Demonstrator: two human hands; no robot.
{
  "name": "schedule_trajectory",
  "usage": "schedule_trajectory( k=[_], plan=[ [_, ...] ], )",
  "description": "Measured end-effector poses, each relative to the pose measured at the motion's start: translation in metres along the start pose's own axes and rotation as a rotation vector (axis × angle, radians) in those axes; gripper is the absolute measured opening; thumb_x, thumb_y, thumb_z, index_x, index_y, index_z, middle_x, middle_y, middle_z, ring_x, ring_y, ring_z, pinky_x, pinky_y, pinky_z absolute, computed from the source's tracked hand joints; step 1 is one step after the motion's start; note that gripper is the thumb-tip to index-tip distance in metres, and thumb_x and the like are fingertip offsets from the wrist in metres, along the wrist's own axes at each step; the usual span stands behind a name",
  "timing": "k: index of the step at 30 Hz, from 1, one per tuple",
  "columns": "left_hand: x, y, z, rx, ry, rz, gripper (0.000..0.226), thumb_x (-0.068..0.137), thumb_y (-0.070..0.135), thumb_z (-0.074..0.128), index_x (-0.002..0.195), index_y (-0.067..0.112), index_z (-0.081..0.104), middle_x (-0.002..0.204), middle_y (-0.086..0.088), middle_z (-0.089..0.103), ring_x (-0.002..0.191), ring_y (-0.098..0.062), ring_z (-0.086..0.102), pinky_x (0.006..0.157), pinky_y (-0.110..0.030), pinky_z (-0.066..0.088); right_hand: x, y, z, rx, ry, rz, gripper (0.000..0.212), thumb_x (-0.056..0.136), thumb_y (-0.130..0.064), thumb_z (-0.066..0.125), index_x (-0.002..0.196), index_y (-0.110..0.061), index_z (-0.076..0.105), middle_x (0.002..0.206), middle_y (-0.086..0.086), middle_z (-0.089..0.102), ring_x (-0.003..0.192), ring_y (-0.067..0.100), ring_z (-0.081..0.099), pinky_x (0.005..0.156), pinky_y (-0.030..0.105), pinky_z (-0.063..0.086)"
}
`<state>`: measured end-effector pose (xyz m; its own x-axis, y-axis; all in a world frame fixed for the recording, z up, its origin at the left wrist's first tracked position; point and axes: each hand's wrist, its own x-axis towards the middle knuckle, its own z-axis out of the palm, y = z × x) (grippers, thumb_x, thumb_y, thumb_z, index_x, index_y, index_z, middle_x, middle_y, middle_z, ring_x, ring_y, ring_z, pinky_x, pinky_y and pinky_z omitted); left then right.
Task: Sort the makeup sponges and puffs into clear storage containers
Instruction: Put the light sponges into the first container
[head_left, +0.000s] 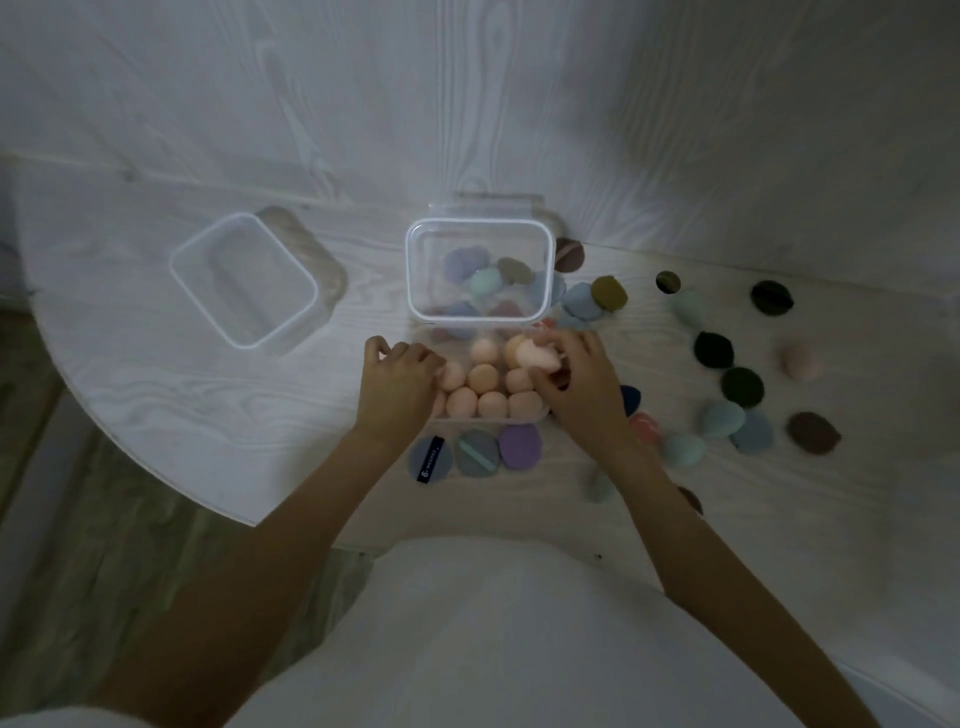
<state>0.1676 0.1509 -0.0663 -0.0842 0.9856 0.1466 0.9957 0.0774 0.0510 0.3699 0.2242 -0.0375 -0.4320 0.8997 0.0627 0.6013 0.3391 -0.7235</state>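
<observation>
A low clear container (540, 414) in front of me holds several peach sponges (482, 376) packed in rows. My left hand (397, 384) rests on its left edge, fingers curled on the rim. My right hand (576, 382) pinches a pale pink sponge (537, 356) over the container's far right corner. Behind it stands a taller clear container (415, 270) with several puffs (485, 283) in blue, mint, brown and red inside.
An empty clear container (241, 280) sits at the left. Three flat puffs (475, 451) lie at the near table edge. Several loose puffs and sponges, dark green (712, 349), teal (722, 418), brown (813, 433), pink (799, 359), are scattered on the right. The table's curved edge (156, 467) drops off at the left.
</observation>
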Motion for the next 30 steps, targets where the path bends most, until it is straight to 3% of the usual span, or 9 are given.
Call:
schedule_trajectory(
  k=[3, 7, 12, 16, 20, 23, 24, 27, 30],
  plan=[
    [0.003, -0.003, 0.001, -0.042, -0.036, -0.010, 0.023, 0.055, -0.004, 0.070, 0.068, 0.015, 0.066, 0.064, -0.001, 0.063, 0.045, -0.022, 0.048, 0.072, -0.031, 0.024, 0.009, -0.010, 0.014, 0.009, -0.095, -0.079, 0.035, 0.083, -0.014, 0.061, 0.117, -0.008, 0.056, 0.112, 0.012, 0.049, 0.096, 0.012, 0.045, 0.074, 0.012, 0.032],
    [0.003, -0.004, 0.000, -0.003, -0.033, 0.001, 0.019, 0.058, 0.000, 0.071, 0.065, 0.016, 0.063, 0.059, 0.001, 0.060, 0.048, -0.020, 0.053, 0.077, -0.033, 0.025, 0.023, -0.027, 0.038, 0.082, -0.191, -0.100, 0.027, 0.090, -0.016, 0.052, 0.115, -0.004, 0.053, 0.111, 0.009, 0.050, 0.095, 0.007, 0.039, 0.077, 0.014, 0.030],
    [-0.002, -0.015, -0.005, 0.052, 0.097, 0.019, 0.006, 0.070, 0.018, 0.067, 0.064, 0.020, 0.067, 0.062, 0.004, 0.065, 0.084, -0.023, 0.061, 0.085, -0.040, 0.024, 0.022, -0.038, 0.062, 0.116, -0.330, -0.004, 0.027, 0.098, -0.021, 0.038, 0.121, -0.007, 0.042, 0.111, 0.012, 0.056, 0.092, 0.024, 0.054, 0.077, 0.042, 0.047],
    [0.004, -0.017, -0.008, 0.093, 0.046, 0.016, 0.014, 0.067, 0.018, 0.067, 0.054, 0.018, 0.062, 0.051, 0.005, 0.058, 0.074, -0.023, 0.058, 0.075, -0.035, 0.026, 0.020, -0.032, 0.062, -0.070, -0.369, -0.122, 0.035, 0.099, -0.028, 0.032, 0.125, -0.006, 0.040, 0.107, 0.018, 0.059, 0.085, 0.032, 0.056, 0.071, 0.046, 0.048],
    [0.010, -0.008, 0.000, 0.101, -0.032, 0.000, 0.016, 0.056, 0.012, 0.073, 0.049, 0.019, 0.060, 0.044, 0.006, 0.051, 0.063, -0.022, 0.049, 0.062, -0.031, 0.020, 0.021, -0.031, 0.057, -0.059, -0.352, -0.102, 0.032, 0.100, -0.022, 0.034, 0.127, -0.005, 0.039, 0.098, 0.017, 0.059, 0.078, 0.027, 0.055, 0.064, 0.042, 0.047],
    [-0.001, -0.010, 0.007, 0.011, 0.029, 0.011, 0.001, 0.066, 0.023, 0.070, 0.065, 0.022, 0.069, 0.061, 0.008, 0.064, 0.072, -0.024, 0.053, 0.066, -0.033, 0.025, 0.032, -0.031, 0.054, 0.063, -0.251, -0.024, 0.028, 0.098, -0.020, 0.042, 0.121, -0.005, 0.043, 0.096, 0.012, 0.056, 0.077, 0.019, 0.051, 0.064, 0.034, 0.042],
    [-0.006, -0.010, 0.008, -0.025, 0.054, 0.016, 0.009, 0.070, 0.029, 0.066, 0.073, 0.022, 0.070, 0.072, 0.007, 0.068, 0.079, -0.026, 0.056, 0.069, -0.035, 0.027, 0.035, -0.030, 0.054, 0.062, -0.227, -0.049, 0.028, 0.096, -0.023, 0.045, 0.119, -0.006, 0.047, 0.099, 0.012, 0.056, 0.080, 0.020, 0.052, 0.066, 0.035, 0.044],
    [-0.019, -0.006, 0.009, -0.079, 0.065, 0.001, 0.035, 0.078, 0.049, 0.057, 0.093, 0.019, 0.067, 0.102, 0.002, 0.067, 0.104, -0.030, 0.052, 0.083, -0.043, 0.028, 0.042, -0.023, 0.055, -0.201, -0.155, -0.278, 0.033, 0.089, -0.031, 0.047, 0.110, -0.009, 0.057, 0.106, 0.015, 0.056, 0.091, 0.027, 0.053, 0.076, 0.036, 0.043],
    [-0.023, 0.000, 0.009, -0.128, 0.007, -0.041, 0.045, 0.079, 0.055, 0.052, 0.099, 0.017, 0.064, 0.114, 0.000, 0.063, 0.119, -0.023, 0.042, 0.099, -0.052, 0.019, 0.047, -0.023, 0.057, -0.448, -0.078, -0.526, 0.023, 0.085, -0.022, 0.052, 0.102, -0.010, 0.062, 0.101, 0.012, 0.060, 0.090, 0.025, 0.052, 0.080, 0.032, 0.038]
  ],
)
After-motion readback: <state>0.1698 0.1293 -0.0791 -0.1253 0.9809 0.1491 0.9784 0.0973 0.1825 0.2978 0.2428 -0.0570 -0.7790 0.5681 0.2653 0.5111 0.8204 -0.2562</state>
